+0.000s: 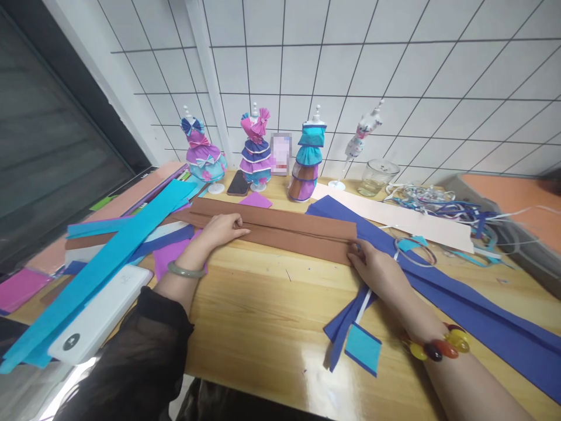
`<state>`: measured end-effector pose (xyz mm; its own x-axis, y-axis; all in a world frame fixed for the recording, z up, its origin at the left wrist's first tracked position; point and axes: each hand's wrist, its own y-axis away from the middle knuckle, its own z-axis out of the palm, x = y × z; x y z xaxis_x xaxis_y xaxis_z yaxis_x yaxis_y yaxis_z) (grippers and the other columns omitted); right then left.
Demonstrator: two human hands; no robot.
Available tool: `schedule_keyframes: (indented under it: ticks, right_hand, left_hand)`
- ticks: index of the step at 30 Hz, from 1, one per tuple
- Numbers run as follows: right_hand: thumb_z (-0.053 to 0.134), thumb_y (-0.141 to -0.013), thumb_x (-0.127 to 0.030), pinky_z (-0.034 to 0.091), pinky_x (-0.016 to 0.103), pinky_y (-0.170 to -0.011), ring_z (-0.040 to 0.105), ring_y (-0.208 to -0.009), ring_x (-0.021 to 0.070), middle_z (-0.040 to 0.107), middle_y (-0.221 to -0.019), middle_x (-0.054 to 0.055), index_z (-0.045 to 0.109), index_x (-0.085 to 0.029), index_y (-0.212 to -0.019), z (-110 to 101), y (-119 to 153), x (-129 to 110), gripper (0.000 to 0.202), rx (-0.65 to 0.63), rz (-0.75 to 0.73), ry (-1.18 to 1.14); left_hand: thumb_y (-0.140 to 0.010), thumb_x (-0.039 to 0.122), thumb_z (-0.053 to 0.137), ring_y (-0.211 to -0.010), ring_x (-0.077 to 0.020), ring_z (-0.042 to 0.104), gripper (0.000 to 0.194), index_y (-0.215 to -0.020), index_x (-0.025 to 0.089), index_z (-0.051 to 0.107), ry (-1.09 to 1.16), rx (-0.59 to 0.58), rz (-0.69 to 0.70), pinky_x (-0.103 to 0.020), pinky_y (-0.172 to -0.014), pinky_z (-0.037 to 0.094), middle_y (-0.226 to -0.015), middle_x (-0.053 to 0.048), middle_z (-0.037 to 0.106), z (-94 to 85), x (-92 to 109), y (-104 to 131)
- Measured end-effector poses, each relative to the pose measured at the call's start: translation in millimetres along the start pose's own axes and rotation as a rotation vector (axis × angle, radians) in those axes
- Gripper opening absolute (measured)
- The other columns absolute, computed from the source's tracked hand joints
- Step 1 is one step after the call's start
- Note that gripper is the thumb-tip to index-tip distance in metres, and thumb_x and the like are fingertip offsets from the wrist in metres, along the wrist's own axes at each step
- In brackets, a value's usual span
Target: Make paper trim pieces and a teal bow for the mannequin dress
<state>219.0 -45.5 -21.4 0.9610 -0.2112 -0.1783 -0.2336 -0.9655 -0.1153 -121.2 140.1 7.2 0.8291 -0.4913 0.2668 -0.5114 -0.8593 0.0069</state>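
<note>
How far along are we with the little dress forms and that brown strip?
Looks done: three dress forms already wear layered, colored outfits.

In hand: the brown strip, lying flat with a lengthwise fold line, left hand on it and right hand at its end.

Probably left: the fourth form has no skirt, and the brown strip is not on any form.

Light wooden table (pixel 249 321) with brown strip (pixel 280 225), dark blue strips (pixel 460 292), phone (pixel 238 183) and glass cup (pixel 377 177) directly on it.
</note>
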Motion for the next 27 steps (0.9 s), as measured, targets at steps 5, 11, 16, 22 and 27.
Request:
schedule_keyframes:
  ticks: [5, 11, 16, 22, 27]
  right_hand:
    - [0.043, -0.085, -0.029, 0.046, 0.032, -0.062, 0.067, -0.081, 0.0266, 0.070, -0.090, 0.011, 0.049, -0.016, -0.118, -1, 0, -2, 0.036, -0.018, 0.013, 0.017]
    - [0.041, -0.086, -0.029, 0.046, 0.032, -0.062, 0.066, -0.084, 0.0269, 0.070, -0.093, 0.012, 0.049, -0.016, -0.119, -3, 1, -3, 0.036, -0.059, 0.018, 0.047]
    - [0.040, -0.087, -0.028, 0.046, 0.030, -0.062, 0.067, -0.083, 0.0258, 0.070, -0.093, 0.012, 0.051, -0.017, -0.116, -8, 3, -9, 0.033, -0.056, 0.019, 0.047]
    - [0.037, -0.088, -0.029, 0.047, 0.031, -0.064, 0.066, -0.084, 0.0258, 0.069, -0.098, 0.011, 0.053, -0.017, -0.113, -9, 5, -10, 0.031, -0.044, -0.007, 0.046]
    - [0.036, -0.089, -0.031, 0.048, 0.032, -0.064, 0.067, -0.082, 0.0251, 0.069, -0.096, 0.009, 0.055, -0.019, -0.109, -1, 3, -2, 0.030, -0.032, -0.036, 0.075]
  left_hand:
    - [-0.071, 0.056, 0.054, -0.077, -0.0189, 0.059, 0.036, -0.084, 0.022, 0.057, -0.012, 0.009, 0.005, -0.025, -0.062, 0.036, -0.084, -0.002, 0.066, 2.8, -2, -1]
    - [-0.071, 0.055, 0.055, -0.075, -0.0180, 0.058, 0.036, -0.084, 0.022, 0.056, -0.003, 0.012, 0.004, -0.025, -0.061, 0.035, -0.084, -0.002, 0.065, 4.2, -3, -1]
    - [-0.071, 0.056, 0.054, -0.072, -0.0177, 0.058, 0.037, -0.084, 0.022, 0.056, 0.003, 0.014, 0.015, -0.025, -0.060, 0.033, -0.082, -0.002, 0.065, 5.6, -5, -2]
    - [-0.069, 0.062, 0.053, -0.075, -0.0188, 0.057, 0.042, -0.083, 0.022, 0.055, -0.004, 0.026, 0.017, -0.025, -0.060, 0.034, -0.082, -0.002, 0.064, 9.4, -9, -4]
    - [-0.071, 0.058, 0.053, -0.077, -0.0193, 0.058, 0.039, -0.084, 0.022, 0.055, -0.008, 0.033, 0.031, -0.026, -0.063, 0.035, -0.083, -0.002, 0.064, 9.8, -8, -3]
